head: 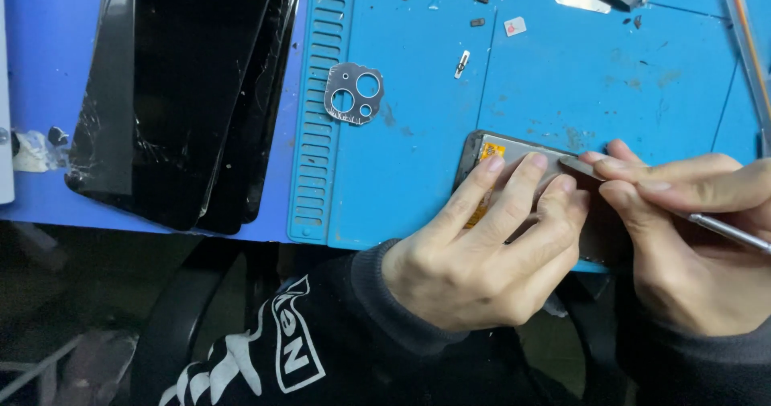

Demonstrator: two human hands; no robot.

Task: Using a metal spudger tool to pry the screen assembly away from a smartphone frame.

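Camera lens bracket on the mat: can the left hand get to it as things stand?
Probably yes. The metal camera lens bracket lies alone on the blue mat, nothing on or around it, up and left of the left hand. But those fingers now press on the phone part, so it would have to let go.

Phone repair workshop: blue repair mat [401,181], stacked cracked screens [177,93].

A bench [48,44] with a blue top fills the upper part of the view, and a lighter blue mat [610,77] with a ribbed strip of slots along its left edge lies on it. The light is cool and even, with faint glare on the mat. Below the bench edge the floor [56,310] lies in deep shadow.
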